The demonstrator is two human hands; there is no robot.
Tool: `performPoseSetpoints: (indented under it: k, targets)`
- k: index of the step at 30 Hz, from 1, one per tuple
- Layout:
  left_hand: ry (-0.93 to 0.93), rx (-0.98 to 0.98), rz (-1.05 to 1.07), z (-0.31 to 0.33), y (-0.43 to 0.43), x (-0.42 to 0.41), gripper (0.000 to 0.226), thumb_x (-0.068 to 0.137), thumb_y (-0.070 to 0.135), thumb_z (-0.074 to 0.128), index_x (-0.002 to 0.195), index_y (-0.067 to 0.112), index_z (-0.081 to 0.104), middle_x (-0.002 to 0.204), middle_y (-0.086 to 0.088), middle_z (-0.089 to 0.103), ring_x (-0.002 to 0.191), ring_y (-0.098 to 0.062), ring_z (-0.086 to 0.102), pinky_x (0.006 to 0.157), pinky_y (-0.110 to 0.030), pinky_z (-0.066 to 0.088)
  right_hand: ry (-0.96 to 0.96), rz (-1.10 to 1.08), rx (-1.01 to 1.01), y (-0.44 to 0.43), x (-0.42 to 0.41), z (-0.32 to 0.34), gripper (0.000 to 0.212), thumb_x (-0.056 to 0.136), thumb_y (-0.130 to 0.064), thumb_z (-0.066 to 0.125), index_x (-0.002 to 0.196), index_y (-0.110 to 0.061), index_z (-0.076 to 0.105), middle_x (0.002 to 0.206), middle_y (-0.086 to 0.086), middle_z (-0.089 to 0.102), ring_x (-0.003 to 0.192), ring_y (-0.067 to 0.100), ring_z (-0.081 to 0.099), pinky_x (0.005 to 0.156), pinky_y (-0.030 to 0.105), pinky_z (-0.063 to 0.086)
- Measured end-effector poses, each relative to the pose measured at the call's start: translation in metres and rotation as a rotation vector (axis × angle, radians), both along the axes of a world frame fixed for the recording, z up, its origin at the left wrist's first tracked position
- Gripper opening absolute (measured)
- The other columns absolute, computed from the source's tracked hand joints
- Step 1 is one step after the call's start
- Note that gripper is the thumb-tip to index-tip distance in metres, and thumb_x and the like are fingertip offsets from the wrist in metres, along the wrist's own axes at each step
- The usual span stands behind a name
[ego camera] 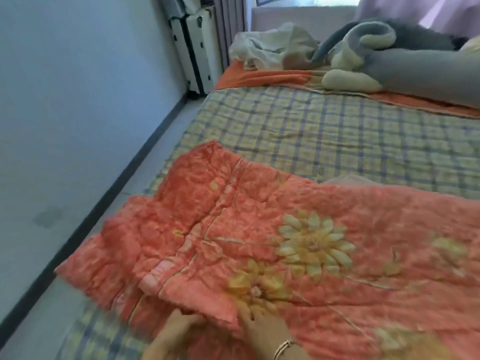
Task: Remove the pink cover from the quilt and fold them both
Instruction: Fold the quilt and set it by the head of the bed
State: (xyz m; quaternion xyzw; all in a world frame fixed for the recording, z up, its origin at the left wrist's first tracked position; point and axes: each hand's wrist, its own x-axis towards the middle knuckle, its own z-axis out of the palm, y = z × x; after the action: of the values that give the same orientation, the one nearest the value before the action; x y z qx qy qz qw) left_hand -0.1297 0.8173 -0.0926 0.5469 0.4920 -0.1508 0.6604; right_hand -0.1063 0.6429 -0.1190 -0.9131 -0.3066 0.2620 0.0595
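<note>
A person's two hands work at the near edge of a pink cover [350, 203] printed with large yellow flowers, spread across the near end of a bed [197, 120] over a checked sheet [350, 133] of yellow and blue. The only possible marking, a small dark spot [320, 171] on the checked sheet just beyond the cover's far edge, is too blurred to read. The left hand [179, 326] lies at the hem of a folded-over flap, fingers pointing toward the right hand; motion blur hides whether its grip is clamped on the cloth or merely touching it. The right hand [262, 326], a thin bracelet [284, 345] on its wrist, rests on top of the cover beside a yellow flower, fingers spread apart and pressed into the fabric, holding nothing. The cover's left end is doubled back on itself in several layers and reaches the bed's left edge, next to the wall [78, 100]. Whether the quilt is inside cannot be told; a pale strip of cloth [345, 179] shows at the cover's far edge. At the head of the bed, well apart from the hands, an orange sheet [259, 76] carries a crumpled white cloth [272, 45] and a rolled grey blanket [415, 71]. A white radiator [194, 48] stands against the wall beyond.
</note>
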Motion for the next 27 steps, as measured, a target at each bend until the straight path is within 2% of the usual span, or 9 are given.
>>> performPoseSetpoints:
  k: [2, 6, 9, 12, 14, 18, 21, 24, 27]
  targets:
    - [-0.040, -0.170, 0.083, -0.006, 0.003, -0.003, 0.055, 0.063, 0.009, 0.076, 0.113, -0.006, 0.058, 0.085, -0.020, 0.068, 0.072, -0.028, 0.062, 0.065, -0.034, 0.053, -0.112, -0.014, 0.055, -0.015, 0.012, 0.002, 0.056, 0.061, -0.025, 0.062, 0.115, -0.018, 0.048, 0.095, 0.001, 0.070, 0.090, 0.019, 0.067, 0.058, 0.031, 0.055]
    - [-0.116, 0.098, 0.248, -0.018, -0.002, 0.021, 0.058, 0.077, 0.024, 0.073, 0.124, -0.003, 0.053, 0.115, -0.013, 0.060, 0.104, -0.027, 0.058, 0.088, -0.036, 0.046, -0.093, -0.038, -0.226, -0.037, 0.015, 0.023, 0.059, 0.047, -0.035, 0.066, 0.102, -0.018, 0.055, 0.074, 0.004, 0.070, 0.068, 0.020, 0.064, 0.064, 0.038, 0.032]
    - [-0.281, 0.268, 0.266, -0.022, 0.007, 0.037, 0.051, 0.086, 0.008, 0.063, 0.134, 0.002, 0.045, 0.130, -0.012, 0.053, 0.118, -0.027, 0.052, 0.105, -0.044, 0.039, 0.002, 0.021, -0.107, -0.033, 0.017, 0.053, 0.065, 0.081, -0.011, 0.036, 0.145, -0.016, 0.025, 0.133, 0.015, 0.050, 0.120, 0.025, 0.049, 0.089, 0.041, 0.041]
    - [-0.363, 0.346, 0.264, -0.020, 0.031, 0.041, 0.046, 0.088, -0.002, 0.056, 0.133, -0.001, 0.045, 0.125, -0.013, 0.054, 0.116, -0.026, 0.051, 0.107, -0.046, 0.036, -0.001, 0.077, 0.095, -0.012, 0.014, 0.082, 0.057, 0.074, -0.023, 0.059, 0.124, -0.023, 0.033, 0.100, 0.010, 0.066, 0.094, 0.028, 0.062, 0.069, 0.034, 0.047]
    - [-0.224, 0.355, 0.200, -0.040, 0.044, 0.029, 0.042, 0.087, -0.002, 0.057, 0.128, -0.004, 0.050, 0.125, -0.016, 0.055, 0.115, -0.030, 0.053, 0.105, -0.048, 0.038, -0.004, 0.049, 0.106, 0.002, 0.012, 0.086, 0.056, 0.076, -0.025, 0.059, 0.127, -0.019, 0.035, 0.110, 0.004, 0.064, 0.096, 0.026, 0.062, 0.072, 0.031, 0.046]
    - [0.243, 0.255, -0.002, -0.069, 0.056, -0.008, 0.049, 0.079, 0.018, 0.063, 0.119, -0.010, 0.056, 0.123, -0.030, 0.055, 0.112, -0.040, 0.055, 0.095, -0.049, 0.046, 0.245, -0.080, -0.230, 0.005, 0.000, 0.035, 0.062, 0.098, -0.019, 0.031, 0.148, -0.016, -0.006, 0.157, -0.001, -0.002, 0.135, 0.028, 0.033, 0.106, 0.040, 0.032]
    - [0.412, 0.711, -0.140, -0.035, 0.084, 0.004, 0.069, 0.079, 0.030, 0.065, 0.127, -0.015, 0.042, 0.130, -0.035, 0.043, 0.121, -0.048, 0.042, 0.099, -0.048, 0.038, 0.377, -0.082, -0.374, 0.017, 0.015, 0.024, 0.057, 0.099, -0.025, 0.029, 0.149, -0.009, 0.008, 0.156, 0.008, 0.014, 0.139, 0.026, 0.027, 0.111, 0.042, 0.026]
    - [0.209, 1.014, -0.263, 0.003, 0.111, 0.044, 0.062, 0.083, 0.017, 0.062, 0.132, -0.007, 0.033, 0.132, -0.032, 0.037, 0.120, -0.044, 0.039, 0.098, -0.047, 0.035, 0.356, -0.075, -0.332, 0.044, 0.056, 0.039, 0.044, 0.096, -0.032, 0.038, 0.131, -0.006, 0.044, 0.136, 0.012, 0.048, 0.123, 0.026, 0.048, 0.098, 0.035, 0.040]
    - [0.110, 1.093, -0.494, 0.008, 0.135, 0.089, 0.057, 0.088, 0.022, 0.055, 0.136, 0.001, 0.032, 0.136, -0.022, 0.038, 0.123, -0.036, 0.040, 0.100, -0.043, 0.036, 0.222, -0.178, -0.128, 0.072, 0.097, 0.049, 0.038, 0.095, -0.034, 0.039, 0.126, -0.012, 0.041, 0.128, 0.011, 0.052, 0.116, 0.028, 0.052, 0.089, 0.033, 0.042]
